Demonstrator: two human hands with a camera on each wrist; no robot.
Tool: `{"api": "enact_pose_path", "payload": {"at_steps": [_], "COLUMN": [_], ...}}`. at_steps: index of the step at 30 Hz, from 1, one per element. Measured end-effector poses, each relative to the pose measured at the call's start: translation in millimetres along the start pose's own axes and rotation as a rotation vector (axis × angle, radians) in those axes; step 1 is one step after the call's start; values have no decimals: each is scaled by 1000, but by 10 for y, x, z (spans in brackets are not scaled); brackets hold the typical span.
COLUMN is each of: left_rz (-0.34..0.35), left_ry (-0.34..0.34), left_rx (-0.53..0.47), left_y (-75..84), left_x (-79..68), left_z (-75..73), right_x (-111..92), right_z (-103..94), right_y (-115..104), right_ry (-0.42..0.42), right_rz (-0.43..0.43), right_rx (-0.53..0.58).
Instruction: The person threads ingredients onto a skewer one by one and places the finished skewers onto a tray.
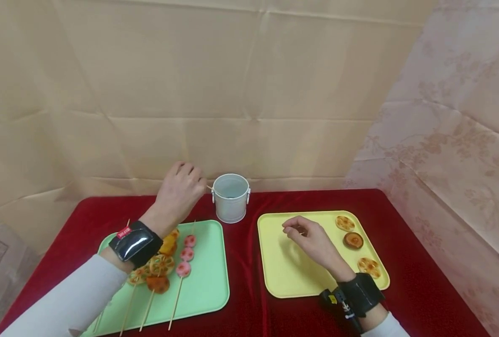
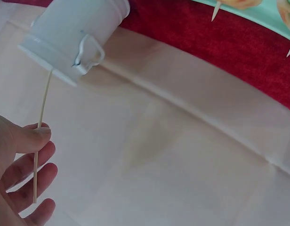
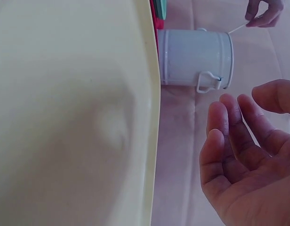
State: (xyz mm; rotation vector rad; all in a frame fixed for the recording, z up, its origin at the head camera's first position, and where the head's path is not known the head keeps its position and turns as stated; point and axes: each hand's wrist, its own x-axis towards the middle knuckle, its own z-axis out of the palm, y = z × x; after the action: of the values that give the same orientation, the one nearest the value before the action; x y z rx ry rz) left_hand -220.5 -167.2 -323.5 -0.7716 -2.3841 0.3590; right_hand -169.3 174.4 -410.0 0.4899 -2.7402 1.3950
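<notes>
Between thumb and fingers, my left hand [image 1: 182, 189] pinches a thin wooden skewer [image 2: 43, 101]. The skewer's far end passes over the rim into a small white metal bucket [image 1: 231, 206] at the back of the table; that end is hidden inside. No food shows on the visible length of the stick. My right hand [image 1: 310, 238] hovers over the yellow tray [image 1: 283, 281], its fingers loosely bent with nothing between them, as the right wrist view also shows.
Under my left forearm lies a green tray [image 1: 207, 290] with several loaded skewers, one carrying pink round slices [image 1: 187, 254]. On the yellow tray's right side are two lotus root slices [image 1: 368, 267] and a mushroom cap [image 1: 353, 240]. A cloth-covered wall [image 1: 249, 93] rises behind the red tablecloth [image 1: 245, 262].
</notes>
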Motion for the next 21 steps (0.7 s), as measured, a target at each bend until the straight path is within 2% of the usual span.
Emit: {"api": "enact_pose_path", "payload": {"at_steps": [12, 18, 21], "left_rz": [-128, -163, -184], "left_ry": [64, 78, 113], "left_rx": [-37, -70, -102], "left_y": [-159, -144, -116], "left_x": [-221, -322, -364], "left_z": [-363, -469, -487], "right_x": [17, 16, 22], "right_z": [-2, 15, 27], "right_y": [-15, -32, -54], "right_ry": [-9, 20, 24], "right_rz": [8, -23, -28], "right_rx": [27, 65, 91]}}
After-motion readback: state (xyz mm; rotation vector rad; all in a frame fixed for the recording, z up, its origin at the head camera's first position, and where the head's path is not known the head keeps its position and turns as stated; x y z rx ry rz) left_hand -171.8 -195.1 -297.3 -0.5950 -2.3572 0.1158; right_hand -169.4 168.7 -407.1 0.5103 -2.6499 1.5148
